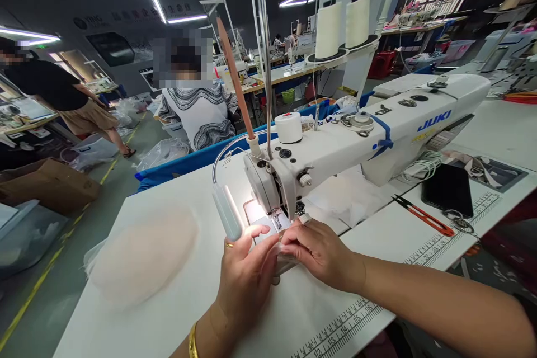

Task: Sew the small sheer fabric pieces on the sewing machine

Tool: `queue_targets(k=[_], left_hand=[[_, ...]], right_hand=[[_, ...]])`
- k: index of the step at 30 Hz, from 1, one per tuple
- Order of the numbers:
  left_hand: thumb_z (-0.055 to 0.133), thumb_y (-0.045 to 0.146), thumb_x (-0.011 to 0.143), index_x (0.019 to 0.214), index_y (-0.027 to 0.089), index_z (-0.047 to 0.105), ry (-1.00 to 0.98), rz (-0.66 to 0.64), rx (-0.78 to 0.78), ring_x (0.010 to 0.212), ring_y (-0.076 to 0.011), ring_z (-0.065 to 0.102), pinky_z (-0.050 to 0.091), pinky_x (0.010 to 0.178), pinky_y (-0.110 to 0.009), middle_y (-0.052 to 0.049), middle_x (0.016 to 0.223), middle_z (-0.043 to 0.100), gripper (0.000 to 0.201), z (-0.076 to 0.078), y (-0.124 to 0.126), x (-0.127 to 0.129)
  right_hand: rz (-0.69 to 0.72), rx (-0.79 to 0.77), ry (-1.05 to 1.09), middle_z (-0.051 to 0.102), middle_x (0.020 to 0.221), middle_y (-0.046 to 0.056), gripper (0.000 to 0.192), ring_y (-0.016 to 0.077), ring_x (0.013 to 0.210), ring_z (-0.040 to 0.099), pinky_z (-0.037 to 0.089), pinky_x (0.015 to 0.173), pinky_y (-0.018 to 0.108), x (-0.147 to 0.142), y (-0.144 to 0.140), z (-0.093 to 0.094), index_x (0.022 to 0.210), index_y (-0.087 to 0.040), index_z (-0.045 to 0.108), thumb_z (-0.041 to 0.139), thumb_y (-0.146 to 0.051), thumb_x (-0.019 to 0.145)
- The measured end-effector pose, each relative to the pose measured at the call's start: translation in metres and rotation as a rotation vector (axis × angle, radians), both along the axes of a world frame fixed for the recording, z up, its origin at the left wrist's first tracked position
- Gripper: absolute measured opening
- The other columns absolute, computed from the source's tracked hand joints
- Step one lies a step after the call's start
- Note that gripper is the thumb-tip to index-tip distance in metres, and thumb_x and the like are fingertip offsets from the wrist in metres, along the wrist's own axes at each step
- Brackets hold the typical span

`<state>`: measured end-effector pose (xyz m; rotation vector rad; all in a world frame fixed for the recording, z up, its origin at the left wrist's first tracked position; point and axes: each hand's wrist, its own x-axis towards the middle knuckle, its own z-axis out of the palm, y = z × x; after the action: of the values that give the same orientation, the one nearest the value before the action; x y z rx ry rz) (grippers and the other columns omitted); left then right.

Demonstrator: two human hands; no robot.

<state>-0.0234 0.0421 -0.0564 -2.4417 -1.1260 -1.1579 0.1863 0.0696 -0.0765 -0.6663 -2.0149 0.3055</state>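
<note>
At frame centre, left hand [245,274] and right hand [321,251] both pinch a small fabric piece [285,260] under the Juki sewing machine [356,140] needle.

Both forearms were bare, without sleeves. The left hand [245,277] wore a thin gold ring on one finger and a gold bangle at the wrist. The right hand [321,251] wore nothing.
</note>
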Motion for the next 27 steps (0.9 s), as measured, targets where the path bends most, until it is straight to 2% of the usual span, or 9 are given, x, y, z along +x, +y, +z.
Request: queue_targets(k=[4, 11, 18, 24, 27], left_hand=[[0.056, 0.01, 0.102, 0.115, 0.024, 0.069, -0.013, -0.006, 0.001, 0.101, -0.0203, 0.068, 0.046, 0.089, -0.036, -0.007, 0.12, 0.067, 0.023, -0.0003, -0.0002, -0.0005], [0.057, 0.009, 0.101, 0.125, 0.025, 0.065, 0.0, -0.029, -0.023, 0.108, -0.0229, 0.067, 0.044, 0.095, -0.038, -0.009, 0.125, 0.065, 0.031, -0.0005, -0.0021, -0.0003], [0.057, 0.006, 0.098, 0.102, 0.025, 0.067, -0.016, -0.03, -0.023, 0.102, -0.0216, 0.067, 0.042, 0.087, -0.035, -0.007, 0.12, 0.067, 0.022, 0.002, -0.002, -0.0009], [0.057, 0.002, 0.097, 0.097, 0.024, 0.065, 0.0, -0.017, 0.053, 0.094, -0.0194, 0.067, 0.039, 0.084, -0.035, -0.006, 0.113, 0.067, 0.023, 0.0042, -0.0029, 0.0005], [0.056, 0.002, 0.098, 0.097, 0.023, 0.063, -0.005, -0.049, 0.006, 0.087, -0.0182, 0.065, 0.038, 0.083, -0.034, -0.003, 0.104, 0.07, 0.022, 0.0075, -0.0058, 0.0024]], right_hand=[[0.003, 0.054, 0.025, 0.071, 0.086, -0.001, 0.016, 0.0159, 0.073, 0.061, 0.047, 0.073, 0.032, -0.002, -0.0004, -0.0004, 0.098, -0.023, 0.057, 0.051, -0.027, 0.112], [0.01, 0.116, -0.005, 0.071, 0.089, 0.0, 0.014, 0.016, 0.075, 0.062, 0.046, 0.072, 0.031, -0.001, 0.0006, 0.0002, 0.1, -0.023, 0.056, 0.048, -0.022, 0.111], [0.004, 0.2, -0.049, 0.071, 0.09, 0.0, 0.015, 0.0171, 0.079, 0.061, 0.044, 0.074, 0.032, 0.0013, 0.0017, -0.0006, 0.103, -0.023, 0.056, 0.044, -0.023, 0.113], [-0.01, 0.245, -0.068, 0.069, 0.088, 0.001, 0.016, 0.017, 0.077, 0.06, 0.043, 0.072, 0.032, 0.002, -0.0005, 0.0007, 0.099, -0.022, 0.056, 0.046, -0.024, 0.112], [0.004, 0.244, -0.047, 0.07, 0.091, 0.002, 0.012, 0.018, 0.081, 0.062, 0.045, 0.075, 0.033, 0.0037, -0.0019, 0.0028, 0.104, -0.022, 0.057, 0.047, -0.024, 0.111]])
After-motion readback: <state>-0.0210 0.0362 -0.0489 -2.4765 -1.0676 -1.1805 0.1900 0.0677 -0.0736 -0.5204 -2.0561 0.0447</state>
